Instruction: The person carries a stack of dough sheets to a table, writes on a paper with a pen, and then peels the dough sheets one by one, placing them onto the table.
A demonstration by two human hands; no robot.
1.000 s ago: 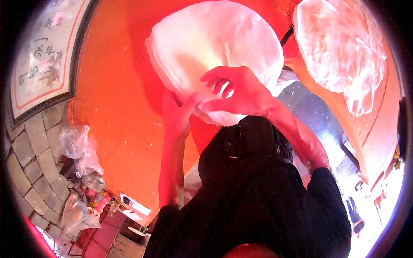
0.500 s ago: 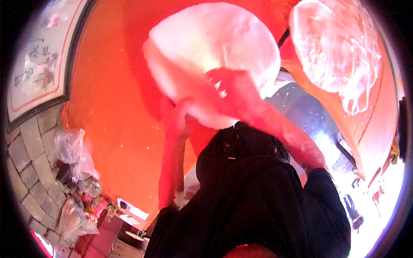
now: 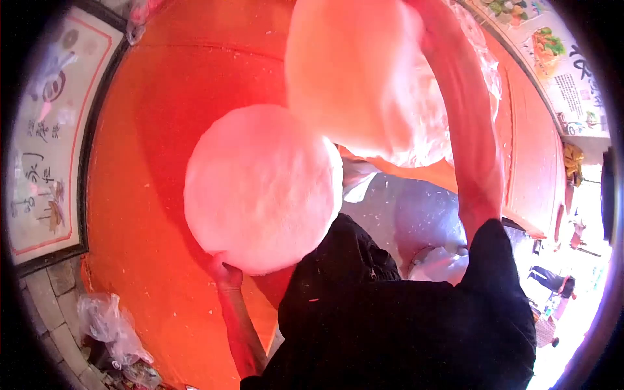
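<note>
A round, pale flatbread [image 3: 260, 188] lies on the orange-red table, seemingly on others like it. At its lower left edge, my left hand [image 3: 227, 272] has the thumb over the rim, with its fingers partly hidden underneath. Another thin, limp flatbread [image 3: 351, 71] hangs from my right hand [image 3: 422, 16], which is raised at the top of the view and closed on its edge. That sheet is blurred by motion and covers part of a pile wrapped in clear plastic [image 3: 429, 143].
The orange-red tabletop [image 3: 136, 214] curves around my body. A framed sign with writing [image 3: 58, 136] stands along the left. Plastic bags [image 3: 110, 331] lie on the brick floor at lower left. A grey shiny surface [image 3: 416, 208] lies to the right of my lap.
My right hand has risen from the round stack to the upper right, lifting one flatbread toward the plastic-wrapped pile. My left hand is now at the stack's lower left edge.
</note>
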